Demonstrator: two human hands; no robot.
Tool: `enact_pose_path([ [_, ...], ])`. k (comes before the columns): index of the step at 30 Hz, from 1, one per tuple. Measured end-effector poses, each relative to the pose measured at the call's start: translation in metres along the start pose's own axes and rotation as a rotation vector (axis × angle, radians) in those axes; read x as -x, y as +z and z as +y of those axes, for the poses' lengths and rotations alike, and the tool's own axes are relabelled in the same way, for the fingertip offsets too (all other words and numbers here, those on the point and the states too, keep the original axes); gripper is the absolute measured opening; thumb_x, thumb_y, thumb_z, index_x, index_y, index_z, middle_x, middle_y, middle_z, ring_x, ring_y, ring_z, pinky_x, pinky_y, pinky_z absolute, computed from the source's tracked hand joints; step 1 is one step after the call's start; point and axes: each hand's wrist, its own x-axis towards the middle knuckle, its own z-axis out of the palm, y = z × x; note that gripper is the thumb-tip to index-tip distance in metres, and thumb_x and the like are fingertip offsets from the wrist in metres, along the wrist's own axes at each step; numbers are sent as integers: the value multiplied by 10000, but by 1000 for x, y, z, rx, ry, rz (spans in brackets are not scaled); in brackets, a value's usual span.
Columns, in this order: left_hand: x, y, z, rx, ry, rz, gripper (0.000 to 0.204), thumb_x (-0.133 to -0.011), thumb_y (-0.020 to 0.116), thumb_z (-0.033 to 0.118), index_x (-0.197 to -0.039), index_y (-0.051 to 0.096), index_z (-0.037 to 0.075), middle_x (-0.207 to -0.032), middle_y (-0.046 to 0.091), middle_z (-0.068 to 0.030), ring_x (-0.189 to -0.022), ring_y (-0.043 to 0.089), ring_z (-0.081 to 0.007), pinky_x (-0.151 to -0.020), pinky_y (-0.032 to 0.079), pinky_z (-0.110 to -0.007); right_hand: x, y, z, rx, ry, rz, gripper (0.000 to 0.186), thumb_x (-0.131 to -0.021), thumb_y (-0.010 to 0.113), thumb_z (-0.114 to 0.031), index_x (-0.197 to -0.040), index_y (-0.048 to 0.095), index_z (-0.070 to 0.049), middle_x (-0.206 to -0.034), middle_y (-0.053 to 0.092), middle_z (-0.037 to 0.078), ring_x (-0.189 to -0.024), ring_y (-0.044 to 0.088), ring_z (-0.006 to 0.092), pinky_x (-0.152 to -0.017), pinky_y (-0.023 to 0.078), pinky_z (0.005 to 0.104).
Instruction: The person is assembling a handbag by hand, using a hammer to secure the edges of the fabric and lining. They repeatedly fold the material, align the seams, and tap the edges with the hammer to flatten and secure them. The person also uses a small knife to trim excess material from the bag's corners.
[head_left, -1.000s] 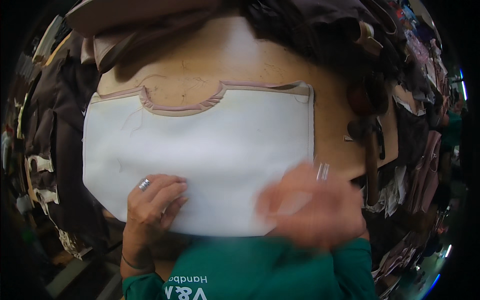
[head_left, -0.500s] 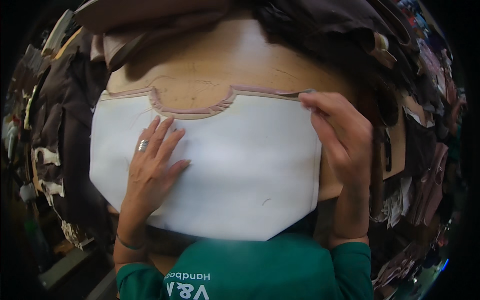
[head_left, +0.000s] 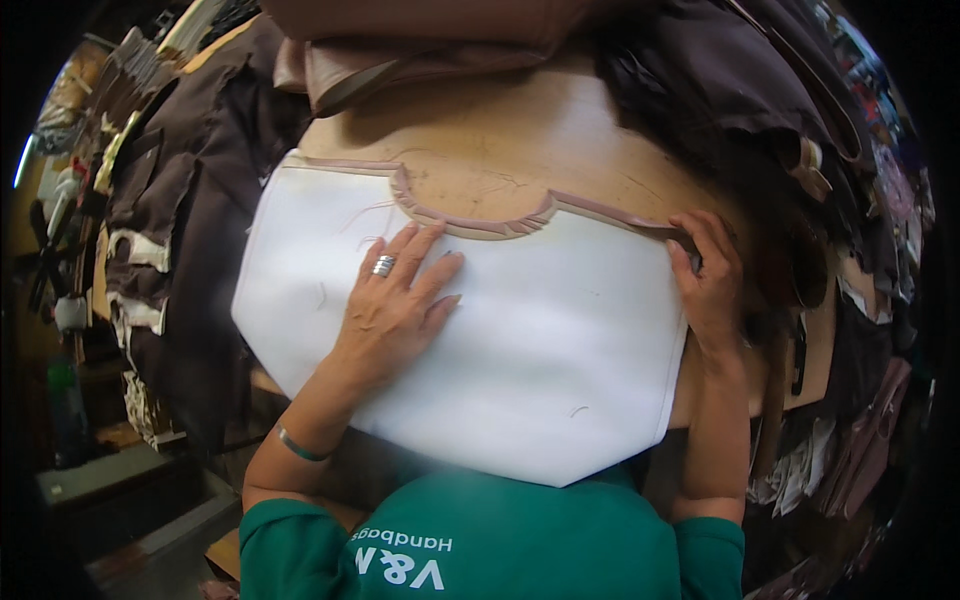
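Observation:
A white bag panel (head_left: 540, 350) with cut lower corners lies flat in front of me. Its top has a curved notch, edged with a pleated, folded strip of mauve-brown leather (head_left: 482, 229). My left hand (head_left: 392, 318), with a ring on one finger, rests flat on the panel just below the notch, fingers spread. At the panel's upper right corner, my right hand (head_left: 712, 285) is bent over the folded leather edge, thumb and fingers closing on it. The bit of edge under those fingers is hidden.
A brown leather bag piece (head_left: 420, 50) sits at the far side of the wooden table (head_left: 500, 120). Dark brown leather pieces (head_left: 190, 250) are heaped at the left, more dark leather (head_left: 720, 90) at the far right. Loose threads (head_left: 495, 182) lie beyond the notch.
My right hand has come down from a raised pinch onto the panel's corner edge. The left hand stays flat on the panel. The whole view has shifted, so things appear further right.

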Motion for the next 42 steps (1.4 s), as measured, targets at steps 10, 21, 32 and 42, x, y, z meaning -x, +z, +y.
enact_pose_path([
  [10, -1, -18, -16, 204, -104, 103, 277, -738, 639, 92, -996, 554, 39, -1077, 526, -127, -989, 540, -261, -781, 466, -353, 2, 3, 8, 36, -22, -51, 267, -759, 554, 12, -1025, 565, 6, -1042, 542, 159, -997, 515, 319, -870, 401, 370],
  [21, -28, -13, -42, -375, -97, -24, 111, -687, 563, -3, -780, 546, -62, -804, 518, -143, -691, 572, -215, -574, 508, -267, 3, 1, 15, 46, -69, -111, 269, -809, 498, 7, -1074, 537, 30, -1085, 529, 146, -1031, 503, 287, -905, 378, 347],
  [32, -36, -18, -82, 75, -70, 214, 57, -714, 556, 36, -758, 545, 2, -710, 564, -156, -681, 579, -278, -615, 471, -358, 2, -4, 8, 18, 4, -141, 274, -804, 516, -25, -1071, 550, 22, -1075, 537, 146, -1036, 496, 289, -918, 362, 353],
  [42, 25, -53, -35, 301, -90, -96, 301, -779, 574, 44, -1077, 535, 25, -1114, 541, -119, -1043, 516, -281, -891, 418, -339, 3, 0, 15, -20, -57, -85, 275, -755, 527, 27, -1028, 563, 17, -1040, 544, 146, -974, 518, 301, -873, 391, 352],
])
